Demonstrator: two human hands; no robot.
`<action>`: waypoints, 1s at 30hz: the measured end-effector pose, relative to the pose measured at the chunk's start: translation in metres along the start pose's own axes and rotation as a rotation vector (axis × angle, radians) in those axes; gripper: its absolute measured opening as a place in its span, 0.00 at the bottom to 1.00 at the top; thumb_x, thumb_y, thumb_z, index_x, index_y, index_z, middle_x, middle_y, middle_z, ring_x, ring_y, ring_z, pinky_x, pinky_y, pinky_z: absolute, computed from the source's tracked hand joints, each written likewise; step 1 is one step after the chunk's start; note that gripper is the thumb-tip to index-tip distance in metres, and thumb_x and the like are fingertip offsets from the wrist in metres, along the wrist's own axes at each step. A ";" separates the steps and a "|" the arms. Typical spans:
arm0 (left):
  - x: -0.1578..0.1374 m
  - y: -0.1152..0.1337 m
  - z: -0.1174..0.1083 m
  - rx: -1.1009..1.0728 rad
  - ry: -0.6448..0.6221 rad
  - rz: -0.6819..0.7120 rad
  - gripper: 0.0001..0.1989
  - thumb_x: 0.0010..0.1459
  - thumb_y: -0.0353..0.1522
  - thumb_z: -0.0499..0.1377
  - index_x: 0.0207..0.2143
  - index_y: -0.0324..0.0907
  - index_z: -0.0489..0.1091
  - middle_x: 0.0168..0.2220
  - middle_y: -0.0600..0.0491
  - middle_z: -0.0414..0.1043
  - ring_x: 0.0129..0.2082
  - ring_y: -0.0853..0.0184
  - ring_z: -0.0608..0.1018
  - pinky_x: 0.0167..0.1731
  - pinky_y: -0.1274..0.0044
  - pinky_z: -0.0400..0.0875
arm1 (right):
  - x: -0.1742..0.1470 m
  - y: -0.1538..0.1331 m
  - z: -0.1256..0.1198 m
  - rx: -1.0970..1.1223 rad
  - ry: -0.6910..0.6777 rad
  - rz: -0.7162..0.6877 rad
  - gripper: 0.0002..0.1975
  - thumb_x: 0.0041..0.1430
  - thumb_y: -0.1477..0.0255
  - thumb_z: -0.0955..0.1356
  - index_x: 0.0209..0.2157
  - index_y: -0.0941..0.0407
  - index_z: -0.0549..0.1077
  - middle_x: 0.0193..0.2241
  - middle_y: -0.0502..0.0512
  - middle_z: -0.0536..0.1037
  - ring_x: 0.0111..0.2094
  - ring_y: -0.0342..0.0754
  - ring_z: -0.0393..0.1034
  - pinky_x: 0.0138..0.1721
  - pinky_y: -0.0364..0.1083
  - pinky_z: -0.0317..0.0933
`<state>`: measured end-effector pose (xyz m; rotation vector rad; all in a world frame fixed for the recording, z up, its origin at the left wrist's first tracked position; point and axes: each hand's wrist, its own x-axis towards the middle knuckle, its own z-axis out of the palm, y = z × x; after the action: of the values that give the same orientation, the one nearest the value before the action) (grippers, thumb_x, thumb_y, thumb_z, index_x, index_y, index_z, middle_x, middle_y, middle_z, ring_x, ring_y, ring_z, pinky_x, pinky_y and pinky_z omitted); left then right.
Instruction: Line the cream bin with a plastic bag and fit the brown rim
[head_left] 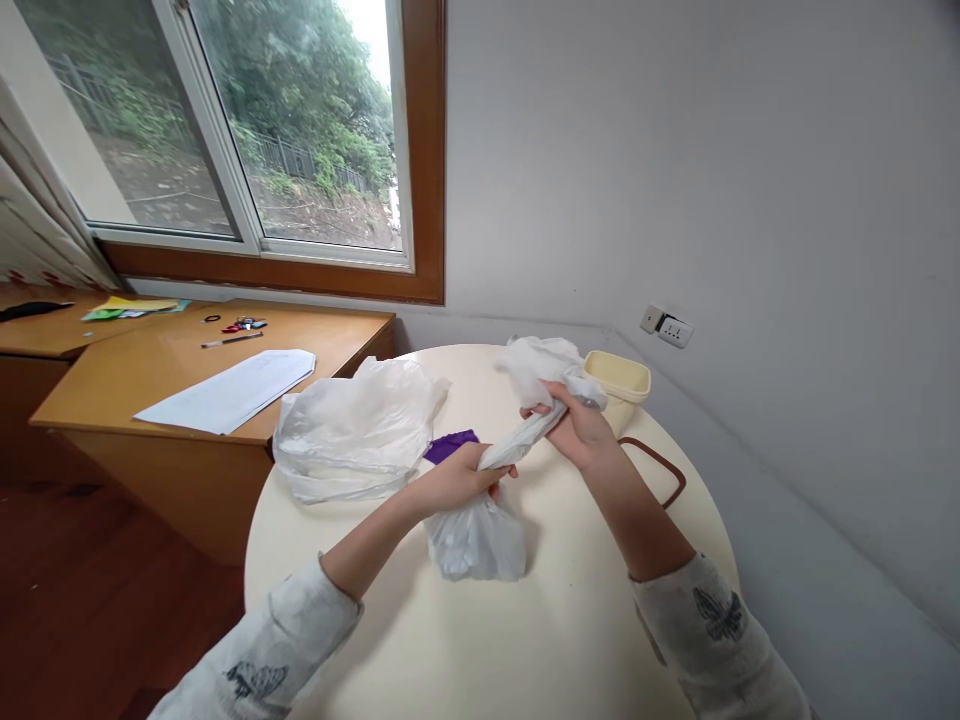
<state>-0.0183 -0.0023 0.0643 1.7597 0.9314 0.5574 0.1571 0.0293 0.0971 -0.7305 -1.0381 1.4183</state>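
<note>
A white plastic bag (525, 438) stretches between my two hands, gathered into a narrow strip. My left hand (457, 480) is closed round its lower end, and a crumpled pouch of thin white plastic hangs below that hand, close to the tabletop. Higher and to the right, my right hand (583, 432) grips the other end with bent fingers. More loose white plastic spreads beyond the right hand; whether it is the same bag I cannot tell. A purple piece of cloth or paper (452, 445) lies just behind my left hand, partly covered.
Another white plastic bag (352, 430) lies at the round table's (570, 640) left. At back right stand a pale yellow container (619, 375) and a brown loop-shaped handle (675, 470). A wooden desk (330, 325) beside the window carries paper sheets (232, 390), a pen (232, 340) and keys (246, 324).
</note>
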 end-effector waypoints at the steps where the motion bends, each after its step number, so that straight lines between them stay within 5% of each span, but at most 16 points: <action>1: -0.002 0.000 -0.002 0.026 0.008 -0.012 0.14 0.55 0.39 0.50 0.34 0.41 0.69 0.20 0.55 0.67 0.24 0.67 0.70 0.27 0.78 0.63 | 0.001 -0.001 -0.005 0.069 0.018 -0.009 0.06 0.49 0.70 0.68 0.26 0.53 0.65 0.20 0.42 0.66 0.17 0.36 0.58 0.34 0.46 0.65; 5: -0.009 0.001 -0.009 0.105 0.001 -0.064 0.16 0.54 0.42 0.51 0.34 0.40 0.69 0.21 0.55 0.66 0.23 0.68 0.69 0.26 0.78 0.62 | 0.005 0.000 -0.024 0.258 0.045 0.000 0.04 0.48 0.75 0.68 0.28 0.53 0.67 0.21 0.42 0.69 0.23 0.39 0.65 0.34 0.45 0.66; 9: -0.011 -0.003 -0.018 0.142 -0.006 -0.093 0.16 0.55 0.43 0.49 0.32 0.41 0.67 0.19 0.57 0.63 0.22 0.69 0.67 0.25 0.79 0.60 | 0.006 0.007 -0.048 0.314 0.120 0.040 0.10 0.46 0.76 0.69 0.33 0.53 0.69 0.35 0.47 0.75 0.38 0.44 0.69 0.37 0.44 0.66; 15: -0.009 -0.001 -0.032 0.084 -0.005 -0.137 0.13 0.55 0.40 0.48 0.28 0.41 0.63 0.17 0.59 0.59 0.20 0.70 0.64 0.25 0.79 0.58 | 0.005 0.023 -0.092 0.005 0.511 0.027 0.24 0.43 0.71 0.72 0.44 0.52 0.64 0.44 0.55 0.71 0.49 0.50 0.64 0.45 0.50 0.63; 18: -0.006 0.003 -0.038 0.025 -0.024 -0.176 0.12 0.55 0.40 0.49 0.26 0.41 0.62 0.16 0.60 0.57 0.19 0.72 0.62 0.25 0.79 0.58 | 0.002 0.024 -0.097 -0.159 0.643 -0.155 0.30 0.45 0.66 0.71 0.50 0.50 0.59 0.50 0.54 0.65 0.54 0.47 0.57 0.54 0.49 0.53; 21: -0.001 0.005 -0.042 -0.011 -0.045 -0.195 0.14 0.55 0.40 0.50 0.23 0.41 0.61 0.14 0.61 0.52 0.18 0.72 0.62 0.27 0.78 0.59 | -0.005 0.022 -0.080 -0.509 0.346 -0.335 0.30 0.49 0.62 0.68 0.53 0.52 0.58 0.55 0.58 0.61 0.57 0.49 0.52 0.57 0.52 0.46; 24: 0.004 0.006 -0.045 -0.014 -0.117 -0.202 0.15 0.55 0.41 0.50 0.23 0.40 0.63 0.13 0.61 0.52 0.17 0.73 0.61 0.27 0.78 0.59 | -0.010 0.024 -0.051 -0.849 -0.197 -0.252 0.46 0.43 0.61 0.71 0.60 0.49 0.45 0.62 0.56 0.46 0.62 0.52 0.38 0.59 0.55 0.38; 26: 0.006 0.006 -0.047 0.002 -0.183 -0.215 0.17 0.56 0.42 0.48 0.24 0.40 0.65 0.13 0.60 0.54 0.17 0.72 0.61 0.26 0.78 0.60 | -0.010 0.031 -0.033 -1.010 -0.408 -0.181 0.54 0.38 0.61 0.73 0.61 0.47 0.37 0.63 0.53 0.38 0.63 0.52 0.29 0.59 0.56 0.33; 28: 0.007 0.006 -0.049 0.013 -0.247 -0.231 0.17 0.56 0.42 0.48 0.25 0.40 0.67 0.13 0.60 0.57 0.17 0.72 0.61 0.26 0.78 0.60 | -0.003 0.041 -0.021 -1.114 -0.503 -0.147 0.48 0.40 0.61 0.72 0.60 0.47 0.45 0.63 0.52 0.38 0.63 0.53 0.27 0.59 0.58 0.29; 30: 0.007 0.005 -0.052 0.014 -0.304 -0.240 0.17 0.56 0.41 0.48 0.26 0.39 0.69 0.12 0.60 0.55 0.16 0.72 0.61 0.25 0.79 0.60 | 0.006 0.050 -0.018 -1.159 -0.571 -0.126 0.30 0.47 0.66 0.68 0.54 0.49 0.61 0.61 0.53 0.47 0.62 0.53 0.33 0.58 0.58 0.27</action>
<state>-0.0504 0.0317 0.0877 1.6574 0.9137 0.1240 0.1515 0.0422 0.0458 -1.0416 -2.3733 0.8138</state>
